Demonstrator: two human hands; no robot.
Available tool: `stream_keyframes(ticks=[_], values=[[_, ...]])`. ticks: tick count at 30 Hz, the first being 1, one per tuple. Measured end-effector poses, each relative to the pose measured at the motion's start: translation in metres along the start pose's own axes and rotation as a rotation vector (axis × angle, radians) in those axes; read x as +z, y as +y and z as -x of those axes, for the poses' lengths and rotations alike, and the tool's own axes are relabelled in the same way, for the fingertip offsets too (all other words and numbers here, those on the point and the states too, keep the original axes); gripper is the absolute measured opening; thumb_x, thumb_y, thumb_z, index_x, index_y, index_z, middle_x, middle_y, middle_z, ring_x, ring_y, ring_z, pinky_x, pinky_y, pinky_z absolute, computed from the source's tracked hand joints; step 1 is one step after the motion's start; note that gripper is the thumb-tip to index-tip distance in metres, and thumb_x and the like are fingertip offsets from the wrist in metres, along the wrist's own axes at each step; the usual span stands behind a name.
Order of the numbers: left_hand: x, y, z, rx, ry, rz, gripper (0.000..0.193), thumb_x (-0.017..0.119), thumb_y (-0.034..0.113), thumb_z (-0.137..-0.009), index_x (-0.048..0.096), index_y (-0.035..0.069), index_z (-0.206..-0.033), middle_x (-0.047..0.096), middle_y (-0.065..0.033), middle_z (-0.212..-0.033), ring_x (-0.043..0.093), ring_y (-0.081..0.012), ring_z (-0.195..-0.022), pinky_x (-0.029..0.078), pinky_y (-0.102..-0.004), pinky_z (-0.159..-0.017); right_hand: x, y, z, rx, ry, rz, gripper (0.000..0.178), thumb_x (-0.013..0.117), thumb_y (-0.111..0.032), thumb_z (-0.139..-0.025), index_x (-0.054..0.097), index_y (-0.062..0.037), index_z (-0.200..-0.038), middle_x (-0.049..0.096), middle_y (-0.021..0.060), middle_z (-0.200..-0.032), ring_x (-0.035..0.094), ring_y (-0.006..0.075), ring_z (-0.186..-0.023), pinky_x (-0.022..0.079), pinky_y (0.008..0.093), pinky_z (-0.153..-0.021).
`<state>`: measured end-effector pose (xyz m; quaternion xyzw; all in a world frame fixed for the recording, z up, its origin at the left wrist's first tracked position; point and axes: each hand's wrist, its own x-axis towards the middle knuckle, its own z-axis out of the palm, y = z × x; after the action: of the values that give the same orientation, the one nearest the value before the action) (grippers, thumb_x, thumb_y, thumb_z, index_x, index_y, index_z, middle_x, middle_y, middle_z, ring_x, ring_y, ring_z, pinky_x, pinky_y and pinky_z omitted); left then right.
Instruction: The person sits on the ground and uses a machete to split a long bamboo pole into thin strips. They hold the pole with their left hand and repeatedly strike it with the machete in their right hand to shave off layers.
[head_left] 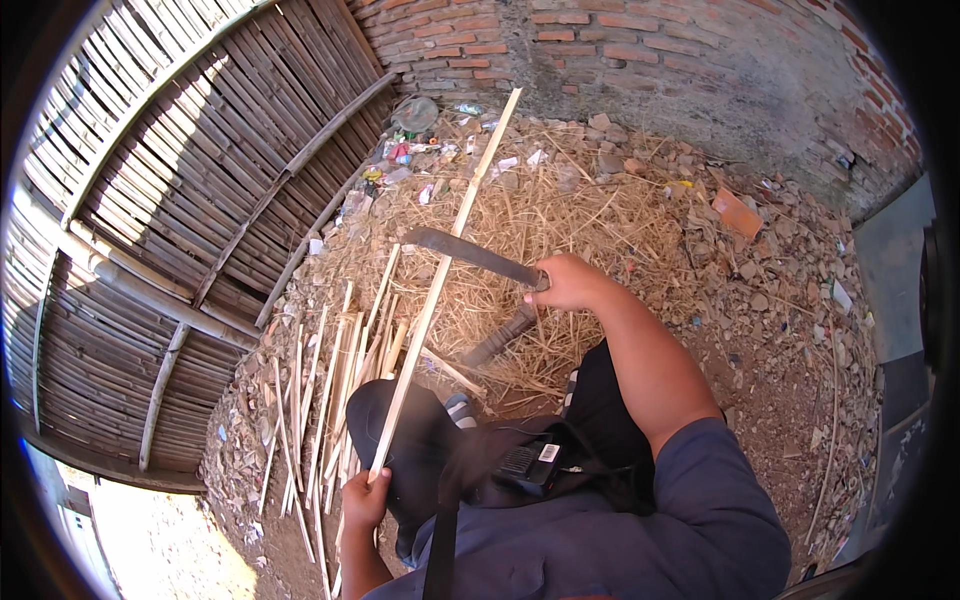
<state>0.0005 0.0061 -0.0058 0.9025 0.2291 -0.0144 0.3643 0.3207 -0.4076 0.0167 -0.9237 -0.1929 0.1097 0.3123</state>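
My left hand (366, 500) is closed around the lower end of a long, pale bamboo strip (426, 315). The strip slants up and away past my left knee, its far end raised toward the brick wall. In my right hand (568, 283) is the handle of a machete (475, 254) with a dark, slightly curved blade. The blade points left and crosses the strip around its upper half; whether the edge touches it I cannot tell. Just below my right hand, a dark ringed cylindrical piece (500, 337) lies slanted on the shavings.
Several split bamboo strips (325, 400) lie in a loose pile left of my knee. Bamboo shavings (600, 225) cover the ground ahead, with rubble and litter around them. A slatted bamboo wall (250, 170) stands left, a brick wall (640, 65) beyond. An orange brick piece (737, 213) lies right.
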Motion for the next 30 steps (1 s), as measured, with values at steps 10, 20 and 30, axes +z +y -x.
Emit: stream_keyframes(ticks=[10, 20, 30], values=[[0.000, 0.001, 0.001, -0.004, 0.031, -0.014, 0.047, 0.073, 0.040, -0.093, 0.065, -0.002, -0.073, 0.054, -0.0030, -0.057, 0.049, -0.0102, -0.058, 0.040, -0.0349, -0.054, 0.014, -0.031, 0.009, -0.143, -0.214, 0.112, 0.041, 0.081, -0.039, -0.081, 0.073, -0.0071, -0.105, 0.070, 0.0184, -0.087, 0.069, 0.0351, -0.088, 0.053, 0.0457, -0.078], [0.000, 0.000, -0.001, -0.006, 0.020, -0.045, 0.049, 0.072, 0.042, -0.092, 0.063, -0.002, -0.071, 0.055, -0.0058, -0.057, 0.049, -0.0129, -0.057, 0.040, -0.0367, -0.053, 0.003, -0.005, 0.003, -0.030, -0.036, 0.049, 0.046, 0.081, -0.040, -0.082, 0.072, -0.0040, -0.109, 0.069, 0.0186, -0.090, 0.068, 0.0340, -0.088, 0.052, 0.0442, -0.079], [0.001, -0.008, -0.002, -0.006, 0.028, -0.024, 0.048, 0.073, 0.041, -0.092, 0.066, -0.002, -0.073, 0.056, -0.0044, -0.058, 0.050, -0.0114, -0.058, 0.041, -0.0351, -0.054, 0.014, -0.021, 0.003, -0.086, -0.147, 0.057, 0.039, 0.081, -0.036, -0.081, 0.073, -0.0059, -0.105, 0.071, 0.0155, -0.090, 0.069, 0.0320, -0.086, 0.053, 0.0441, -0.077]])
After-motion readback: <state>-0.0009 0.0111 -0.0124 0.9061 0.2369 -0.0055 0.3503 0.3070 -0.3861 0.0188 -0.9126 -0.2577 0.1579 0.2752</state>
